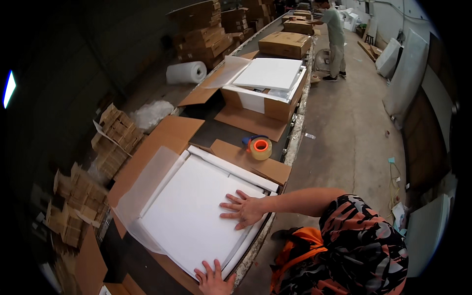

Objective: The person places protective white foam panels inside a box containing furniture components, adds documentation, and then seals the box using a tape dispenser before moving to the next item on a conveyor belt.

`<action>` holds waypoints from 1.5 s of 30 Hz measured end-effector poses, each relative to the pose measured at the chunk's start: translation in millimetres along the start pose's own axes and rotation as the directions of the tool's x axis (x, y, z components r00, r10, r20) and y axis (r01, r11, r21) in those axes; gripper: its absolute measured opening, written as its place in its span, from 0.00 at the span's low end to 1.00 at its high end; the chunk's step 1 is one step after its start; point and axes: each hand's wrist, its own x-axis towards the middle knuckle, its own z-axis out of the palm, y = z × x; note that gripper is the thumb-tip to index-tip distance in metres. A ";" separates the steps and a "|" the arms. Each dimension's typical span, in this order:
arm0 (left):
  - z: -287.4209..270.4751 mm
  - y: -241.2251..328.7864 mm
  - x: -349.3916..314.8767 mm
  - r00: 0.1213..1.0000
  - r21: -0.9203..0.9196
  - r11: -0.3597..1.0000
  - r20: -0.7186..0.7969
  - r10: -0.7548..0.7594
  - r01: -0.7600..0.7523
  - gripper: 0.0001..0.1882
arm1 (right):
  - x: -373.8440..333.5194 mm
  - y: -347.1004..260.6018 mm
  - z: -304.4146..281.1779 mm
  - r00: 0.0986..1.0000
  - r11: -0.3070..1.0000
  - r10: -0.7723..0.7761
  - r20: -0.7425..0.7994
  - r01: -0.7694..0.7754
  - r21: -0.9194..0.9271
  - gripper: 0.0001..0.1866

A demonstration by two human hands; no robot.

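A cardboard carton (204, 284) with its flaps folded out lies in front of me, holding a flat white foam sheet (189, 196). White foam strips (233, 168) edge it, and thin translucent wrapping film (147, 189) spills over the left side. My right hand (244, 210) rests palm down on the sheet near its right side, fingers spread. At the near corner my left hand (214, 281) lies with fingers apart on the edge of the foam; its wrist is cut off by the picture's lower edge. Neither hand grips anything.
On the far flap stands a tape dispenser (260, 148). Farther along the conveyor (295, 140) sit another open carton (280, 108) and a closed one (285, 43). Folded cardboard (76, 204) is stacked to the left. A person (336, 42) stands beside a fan (322, 60).
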 end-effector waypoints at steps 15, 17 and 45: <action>-1.1 0.3 0.6 0.998 -0.002 0.999 0.027 0.054 -0.054 0.47 | -49.4 -32.7 21.8 0.845 0.971 -0.237 -0.479 0.213 -0.105 0.42; 4.9 -6.4 0.7 0.993 0.005 0.995 0.065 0.099 -0.099 0.45 | -43.9 -29.4 22.7 0.814 0.961 -0.275 -0.512 0.212 -0.178 0.44; 39.9 6.0 20.7 0.992 0.091 0.991 -0.093 -0.088 0.096 0.43 | -7.4 -1.9 66.5 0.690 0.919 -0.347 -0.635 0.384 -0.085 0.43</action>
